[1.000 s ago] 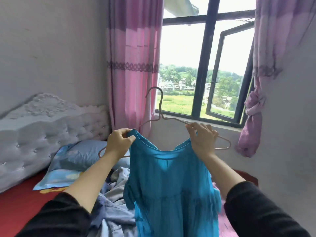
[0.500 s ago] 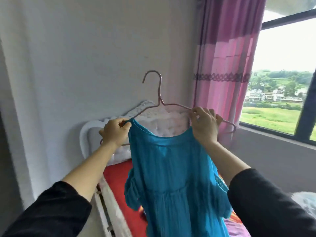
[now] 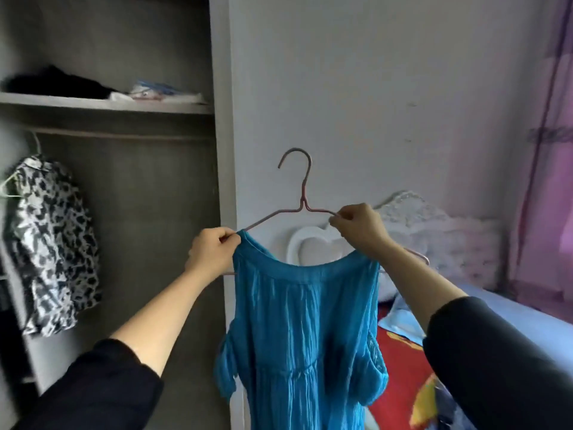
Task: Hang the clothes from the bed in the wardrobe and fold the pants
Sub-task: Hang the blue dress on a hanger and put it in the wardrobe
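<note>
A teal blue dress hangs in front of me on a thin pink wire hanger, hook upright. My left hand grips the dress's left shoulder together with the hanger arm. My right hand pinches the hanger's right arm at the dress's other shoulder. The open grey wardrobe stands at the left, its rail under a shelf. The bed lies at the right.
A black-and-white patterned garment hangs at the rail's left end. Dark and light folded items lie on the wardrobe shelf. A white tufted headboard stands against the wall, and a pink curtain hangs at the far right.
My view has swung left from the window and bed to the wardrobe. Both hands kept hold of the hanger and dress; my right hand now pinches higher on the wire.
</note>
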Demonstrator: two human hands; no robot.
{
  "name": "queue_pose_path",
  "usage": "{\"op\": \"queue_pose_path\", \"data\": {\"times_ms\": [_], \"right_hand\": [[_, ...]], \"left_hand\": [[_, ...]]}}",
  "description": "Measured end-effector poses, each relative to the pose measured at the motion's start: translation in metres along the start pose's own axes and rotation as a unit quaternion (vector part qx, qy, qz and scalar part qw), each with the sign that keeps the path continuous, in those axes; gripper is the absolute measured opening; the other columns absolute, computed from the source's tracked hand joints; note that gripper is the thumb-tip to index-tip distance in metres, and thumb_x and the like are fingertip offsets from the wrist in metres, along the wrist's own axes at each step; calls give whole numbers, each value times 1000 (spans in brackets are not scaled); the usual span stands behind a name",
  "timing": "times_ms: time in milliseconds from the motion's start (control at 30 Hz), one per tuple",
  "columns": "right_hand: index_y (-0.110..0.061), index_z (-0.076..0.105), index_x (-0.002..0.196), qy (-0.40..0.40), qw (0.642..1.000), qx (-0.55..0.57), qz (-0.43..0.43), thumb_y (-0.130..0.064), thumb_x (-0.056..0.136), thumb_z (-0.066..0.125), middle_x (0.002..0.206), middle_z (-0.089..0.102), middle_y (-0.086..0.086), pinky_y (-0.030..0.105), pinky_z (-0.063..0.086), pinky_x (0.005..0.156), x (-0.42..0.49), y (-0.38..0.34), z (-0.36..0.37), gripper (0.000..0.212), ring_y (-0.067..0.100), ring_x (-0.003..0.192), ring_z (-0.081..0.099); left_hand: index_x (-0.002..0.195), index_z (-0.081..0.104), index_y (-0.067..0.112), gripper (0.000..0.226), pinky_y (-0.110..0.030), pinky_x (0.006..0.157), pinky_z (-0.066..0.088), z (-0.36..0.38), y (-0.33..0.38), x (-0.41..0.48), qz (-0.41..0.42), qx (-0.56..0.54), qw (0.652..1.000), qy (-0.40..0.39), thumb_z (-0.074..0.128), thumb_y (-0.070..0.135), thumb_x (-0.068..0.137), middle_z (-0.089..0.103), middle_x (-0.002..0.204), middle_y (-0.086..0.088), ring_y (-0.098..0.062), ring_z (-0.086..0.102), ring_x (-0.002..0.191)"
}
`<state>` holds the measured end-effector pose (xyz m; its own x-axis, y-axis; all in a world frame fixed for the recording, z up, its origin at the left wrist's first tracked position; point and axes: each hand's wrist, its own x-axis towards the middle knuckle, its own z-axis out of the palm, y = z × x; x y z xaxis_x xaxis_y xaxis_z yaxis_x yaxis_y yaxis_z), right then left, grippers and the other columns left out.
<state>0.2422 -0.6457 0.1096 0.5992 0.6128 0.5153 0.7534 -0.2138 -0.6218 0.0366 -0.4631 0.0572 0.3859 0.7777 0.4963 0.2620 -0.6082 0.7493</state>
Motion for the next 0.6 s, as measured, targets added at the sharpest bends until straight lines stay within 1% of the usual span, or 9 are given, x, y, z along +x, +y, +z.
{"op": "queue_pose_path", "data": {"times_ms": [67,133,200,267,300,367,467,533,600], "right_hand": [[-9,70,75,-63,997,40,-11,-41,86,63,63,57,2,27,36,55,13,-27,37,34,18,61,49],[-11,71,72,-94,993,68,-6,-55,83,63,54,53,-5,22,34,50,25,-51,74,47,14,55,46],[-16,69,66,-108,992,69,6,-58,83,61,48,52,-8,17,31,43,37,-71,114,47,10,49,43],[-13,70,71,-127,990,67,21,-56,87,58,64,62,2,18,36,46,50,-85,155,47,10,54,47],[-10,71,75,-134,988,65,26,-55,87,57,68,62,6,21,39,50,57,-91,174,48,11,55,48],[-5,71,76,-145,987,63,26,-54,86,54,60,53,6,27,41,53,72,-104,210,52,14,53,46],[-9,68,68,-169,982,80,22,-52,87,53,53,49,0,26,42,51,95,-122,256,50,13,51,47],[-14,62,63,-208,971,112,17,-50,91,53,53,48,-1,20,41,45,110,-133,286,47,11,49,46],[-13,57,64,-247,961,122,1,-48,94,52,55,45,0,19,39,41,125,-143,317,46,13,47,44]], "left_hand": [[78,70,33,17,-31,65,47,-20,-27,14,-2,24,1000,-8,56,30,88,67,72,10,-16,61,72],[84,70,35,15,-35,76,52,-39,-53,28,-3,54,999,-8,57,30,88,68,81,13,-15,63,82],[84,67,39,13,-38,87,47,-57,-80,42,-3,105,994,26,57,32,88,67,85,18,-11,61,87],[86,65,43,12,-37,83,35,-73,-107,56,6,171,983,72,56,35,89,62,79,19,-8,56,85],[88,66,42,12,-37,80,30,-79,-120,64,8,199,976,92,56,35,90,59,78,18,-11,55,87],[93,68,38,13,-38,77,26,-88,-143,81,-7,238,964,120,56,32,91,59,85,13,-20,53,97],[102,68,31,17,-43,82,35,-97,-177,112,-48,258,956,130,54,28,93,60,104,3,-27,48,108],[111,67,23,22,-42,83,46,-103,-200,136,-55,240,963,112,51,27,96,61,110,-5,-30,54,105],[113,67,16,25,-38,81,50,-111,-220,161,-58,217,971,84,51,27,97,65,108,-11,-30,60,99]]}}
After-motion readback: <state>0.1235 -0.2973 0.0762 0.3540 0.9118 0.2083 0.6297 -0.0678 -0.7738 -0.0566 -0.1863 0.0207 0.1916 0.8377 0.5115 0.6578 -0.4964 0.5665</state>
